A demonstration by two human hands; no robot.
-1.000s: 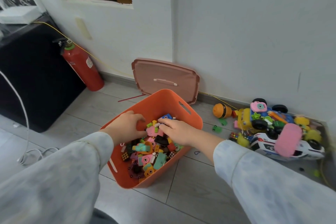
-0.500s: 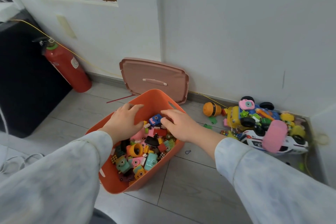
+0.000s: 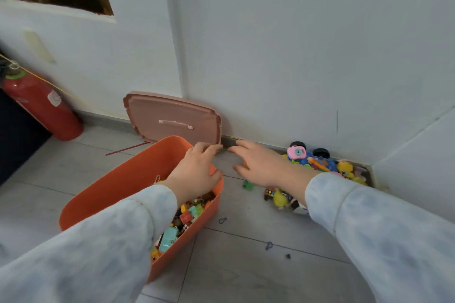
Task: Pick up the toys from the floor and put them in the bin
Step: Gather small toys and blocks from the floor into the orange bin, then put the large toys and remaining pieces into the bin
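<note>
Reaching hands: I see the left hand (image 3: 197, 170) and right hand (image 3: 261, 167) now out of the bin (image 3: 118, 179), where they were digging a second ago; fingers spread, holding nothing.
Left hand: over the bin's far rim.
Right hand: over the floor (image 3: 246, 265), nearing the toy pile (image 3: 317, 165).
Toy pile: against the wall, right of the bin.
Meaning: last load is dropped; I judge another grab comes next.

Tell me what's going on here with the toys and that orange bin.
A person is clearing toys off the floor into the orange bin, which already holds many small ones. Both hands are empty, fingers straight: the left hand hovers over the bin's far rim, and the right hand stretches toward the toy pile by the wall. A green block lies near the right hand. The bin's lid leans against the wall.
</note>
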